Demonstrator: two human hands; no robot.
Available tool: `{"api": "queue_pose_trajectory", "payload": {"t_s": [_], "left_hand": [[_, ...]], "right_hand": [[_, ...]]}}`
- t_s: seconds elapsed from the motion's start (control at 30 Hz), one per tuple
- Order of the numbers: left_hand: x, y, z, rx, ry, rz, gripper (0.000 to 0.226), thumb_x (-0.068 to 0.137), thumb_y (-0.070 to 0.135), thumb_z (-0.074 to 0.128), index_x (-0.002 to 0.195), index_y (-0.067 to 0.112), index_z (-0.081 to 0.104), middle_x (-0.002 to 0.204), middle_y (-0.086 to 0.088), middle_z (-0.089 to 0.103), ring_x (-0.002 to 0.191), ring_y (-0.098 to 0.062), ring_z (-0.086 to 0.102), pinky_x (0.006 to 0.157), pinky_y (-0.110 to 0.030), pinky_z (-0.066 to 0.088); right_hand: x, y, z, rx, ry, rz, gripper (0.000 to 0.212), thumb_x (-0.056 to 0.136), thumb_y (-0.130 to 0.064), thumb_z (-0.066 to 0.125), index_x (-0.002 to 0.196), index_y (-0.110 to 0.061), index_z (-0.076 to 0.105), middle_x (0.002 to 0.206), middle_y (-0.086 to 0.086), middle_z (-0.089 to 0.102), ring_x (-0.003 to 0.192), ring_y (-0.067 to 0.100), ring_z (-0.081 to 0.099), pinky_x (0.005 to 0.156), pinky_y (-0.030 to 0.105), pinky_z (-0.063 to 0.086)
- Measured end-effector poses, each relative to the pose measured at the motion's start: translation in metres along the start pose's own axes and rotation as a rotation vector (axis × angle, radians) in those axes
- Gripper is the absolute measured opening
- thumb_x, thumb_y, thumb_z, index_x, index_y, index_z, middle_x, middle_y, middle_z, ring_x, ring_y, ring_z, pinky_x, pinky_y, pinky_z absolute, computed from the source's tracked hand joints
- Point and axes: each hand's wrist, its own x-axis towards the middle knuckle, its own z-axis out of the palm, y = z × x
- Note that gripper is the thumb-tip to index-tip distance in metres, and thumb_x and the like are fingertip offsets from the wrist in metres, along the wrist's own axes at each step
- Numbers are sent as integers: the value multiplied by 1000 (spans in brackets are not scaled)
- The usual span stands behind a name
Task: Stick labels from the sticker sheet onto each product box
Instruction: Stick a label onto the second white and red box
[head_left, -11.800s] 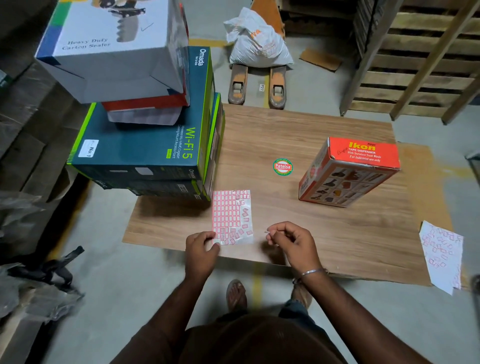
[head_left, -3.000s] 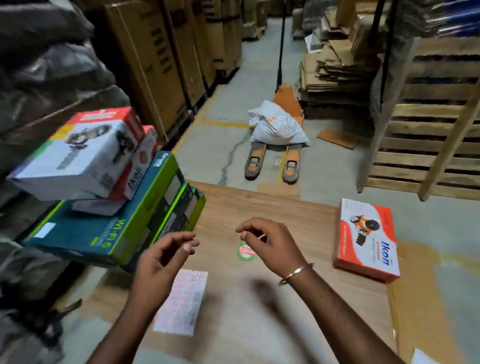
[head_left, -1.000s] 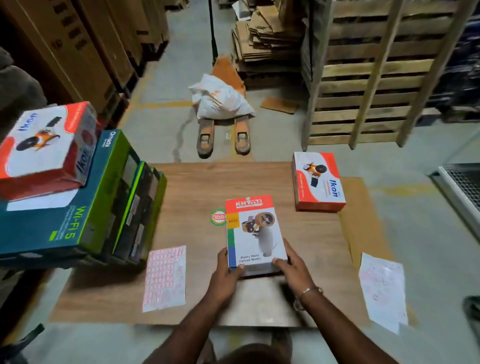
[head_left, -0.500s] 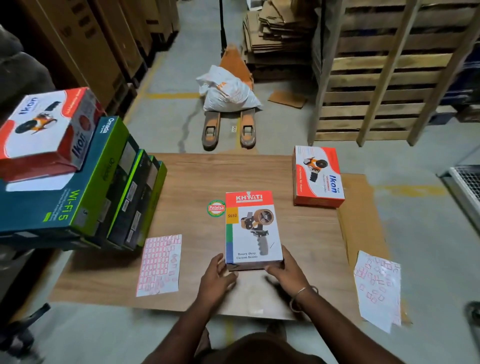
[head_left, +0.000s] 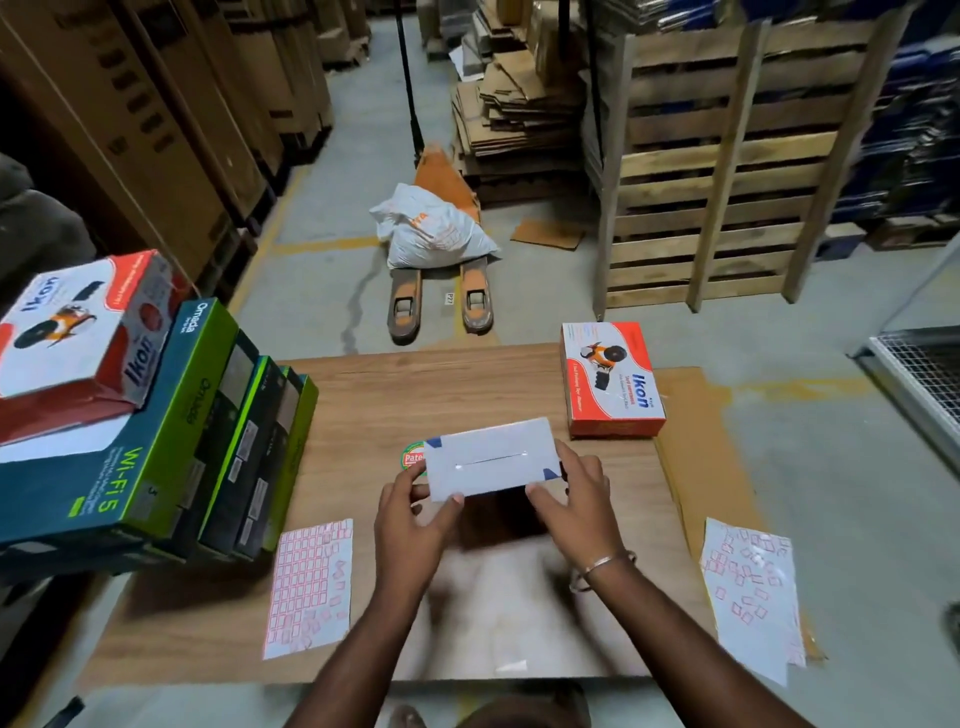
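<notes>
a box (head_left: 491, 457) sat held mid-board (head_left: 363, 395), a sticker sheet (head_left: 310, 587) near-left, stacked boxes (head_left: 130, 415) far-left, another box (head_left: 610, 384) far-right.

White box (head_left: 491, 457) gripped end-on between left hand (head_left: 410, 514) and right hand (head_left: 574, 501), over wooden board (head_left: 467, 389)

Wooden board (head_left: 441, 395): sticker sheet (head_left: 310, 587), Ikon box (head_left: 610, 387), box stack (head_left: 156, 452).
</notes>
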Motion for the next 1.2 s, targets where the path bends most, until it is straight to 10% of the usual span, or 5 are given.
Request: {"api": "queue_pose_trajectory", "payload": {"t_s": [0.33,0.57,0.77,1.2], "left_hand": [[14,3,-1,8,20,37,55,89,13,81,138,25,62,118,2,56,111,-2,59,90,-25,49],[10,-6,-4,-52,-33,20,62,90,8,78,147,20,56,129,-3,55,113,11,55,80,-3,46],[6,-11,-2,-121,-58,60,63,86,16,78,145,23,55,139,-3,56,123,-5,58,93,-19,55],[6,-76,23,86,-284,-63,45,84,32,67,127,40,57,111,32,71,105,9,66,84,-14,50]], "right_hand": [[6,-9,-9,31,56,-57,57,91,-19,73,145,-28,55,120,-2,49,120,17,50,103,42,49],[-6,-10,-5,120,85,-99,59,92,-5,68,143,-32,52,118,-2,47,112,-13,50,86,7,48],[-7,-4,-2,126,107,-113,67,89,2,68,146,-26,50,121,-4,47,113,-17,49,85,2,43],[2,70,11,-141,-282,120,72,85,-11,71,152,-20,44,120,1,49,118,20,54,93,22,44]]}}
